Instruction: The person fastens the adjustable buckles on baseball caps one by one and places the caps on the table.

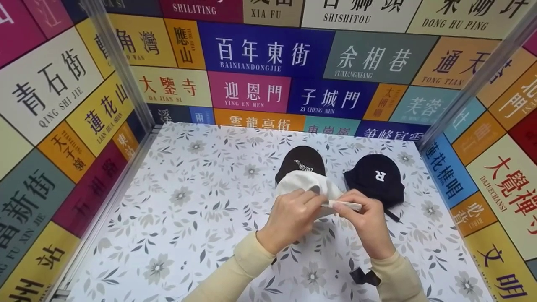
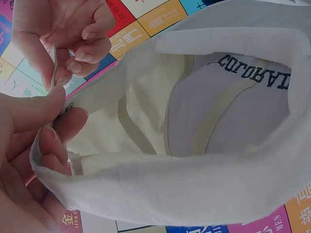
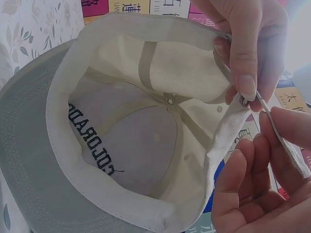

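A white cap hangs between both hands, held off the table with its hollow inside showing in the wrist views. Dark letters show through inside its front, and a grey-green brim lies to the left there. My left hand pinches the cap's back band beside a small metal buckle. With thumb and fingers, my right hand pinches the free end of the white strap, which runs out from the buckle.
Behind the white cap sits a dark brown cap. To its right is a black cap with a white R. A black piece shows by the right wrist. Sign-printed panels enclose the flowered table at the back and sides.
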Tool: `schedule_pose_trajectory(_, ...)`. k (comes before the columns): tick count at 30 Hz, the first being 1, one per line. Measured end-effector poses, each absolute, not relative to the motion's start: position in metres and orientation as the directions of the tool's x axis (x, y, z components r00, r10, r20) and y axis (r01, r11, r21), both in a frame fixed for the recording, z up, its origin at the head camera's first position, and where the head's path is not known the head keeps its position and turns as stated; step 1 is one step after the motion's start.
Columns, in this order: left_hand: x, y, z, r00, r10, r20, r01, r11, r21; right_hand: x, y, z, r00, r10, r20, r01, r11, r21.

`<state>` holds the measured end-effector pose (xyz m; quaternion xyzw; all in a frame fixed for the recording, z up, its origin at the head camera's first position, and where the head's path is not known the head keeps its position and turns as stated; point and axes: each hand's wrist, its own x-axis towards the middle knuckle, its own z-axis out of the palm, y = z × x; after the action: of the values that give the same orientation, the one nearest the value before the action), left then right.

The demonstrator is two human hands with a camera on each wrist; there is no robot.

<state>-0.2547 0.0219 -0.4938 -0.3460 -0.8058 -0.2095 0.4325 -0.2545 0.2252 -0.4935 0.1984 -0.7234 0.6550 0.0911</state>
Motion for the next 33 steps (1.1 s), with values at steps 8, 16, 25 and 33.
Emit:
schedule_pose_trajectory(8, -0.2544, 0.0203, -0.4938, -0.377, 0.377, 0.846, 0.734, 0.679, 0.024, -0.2548, 0.2244, -0.4952, -0.912, -0.157, 0.378, -0.393, 0.078, -0.916)
schedule_pose_trajectory(16, -0.2552, 0.0204, -0.4934, -0.364, 0.382, 0.849, 0.733, 0.681, 0.008, -0.2552, 0.2248, -0.4970, -0.916, -0.158, 0.369, -0.386, 0.092, -0.918)
schedule_pose_trajectory(25, -0.2542, 0.0208, -0.4930, -0.367, 0.389, 0.845, 0.725, 0.689, -0.003, -0.2572, 0.2274, -0.4964, -0.922, -0.200, 0.330, -0.353, 0.092, -0.931)
schedule_pose_trajectory(33, -0.2522, 0.0208, -0.4948, -0.382, 0.402, 0.832, 0.713, 0.701, -0.011, -0.2589, 0.2282, -0.4944, -0.901, -0.226, 0.370, -0.397, 0.082, -0.914)
